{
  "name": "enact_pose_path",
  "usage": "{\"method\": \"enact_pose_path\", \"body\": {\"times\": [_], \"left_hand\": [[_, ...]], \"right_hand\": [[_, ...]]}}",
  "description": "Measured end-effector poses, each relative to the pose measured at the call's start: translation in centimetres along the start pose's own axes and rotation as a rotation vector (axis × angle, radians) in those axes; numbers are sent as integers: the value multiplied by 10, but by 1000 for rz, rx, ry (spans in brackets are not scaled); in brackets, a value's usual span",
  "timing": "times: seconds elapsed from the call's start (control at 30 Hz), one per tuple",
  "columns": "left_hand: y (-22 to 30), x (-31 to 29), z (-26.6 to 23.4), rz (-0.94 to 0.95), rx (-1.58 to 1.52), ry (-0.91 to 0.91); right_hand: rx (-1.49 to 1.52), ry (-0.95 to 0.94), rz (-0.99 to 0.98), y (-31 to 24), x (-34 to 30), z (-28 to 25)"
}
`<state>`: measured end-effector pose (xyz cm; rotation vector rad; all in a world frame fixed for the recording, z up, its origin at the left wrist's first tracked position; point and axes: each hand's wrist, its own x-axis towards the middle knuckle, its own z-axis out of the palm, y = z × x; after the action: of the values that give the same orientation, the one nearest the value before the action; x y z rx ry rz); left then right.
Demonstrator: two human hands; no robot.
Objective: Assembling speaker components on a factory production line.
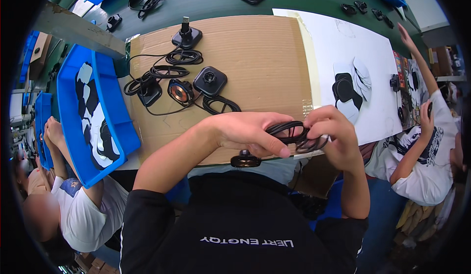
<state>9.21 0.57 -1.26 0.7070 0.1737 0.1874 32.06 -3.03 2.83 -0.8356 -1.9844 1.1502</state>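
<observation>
A coiled black cable [288,130] is held between both hands over the near edge of the cardboard. My left hand [240,130] is closed around the coil, its thumb laid along the near side. The fingers of my right hand [337,135] pinch the coil's right end, where loops stick out. Under my left hand, a round black device with a copper-coloured face [245,160] sits at the cardboard's edge; whether the cable joins it is hidden. Farther off lie a square black base with a round socket [210,81] and a black device with a copper coil face [181,92].
Another square base [187,37] with a USB plug and tangled cables lies on the cardboard [265,53]. A blue bin [100,102] holds black and white cut pieces. Similar pieces [347,88] rest on the white board [333,43]. Co-workers sit left and right.
</observation>
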Motion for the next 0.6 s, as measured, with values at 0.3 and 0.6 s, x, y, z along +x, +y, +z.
{"method": "enact_pose_path", "body": {"times": [0.3, 0.6], "left_hand": [[14, -4, 29, 148, 263, 626], [5, 2, 35, 141, 777, 786]], "right_hand": [[76, 184, 399, -11, 10, 6], [-255, 179, 146, -25, 12, 16]]}}
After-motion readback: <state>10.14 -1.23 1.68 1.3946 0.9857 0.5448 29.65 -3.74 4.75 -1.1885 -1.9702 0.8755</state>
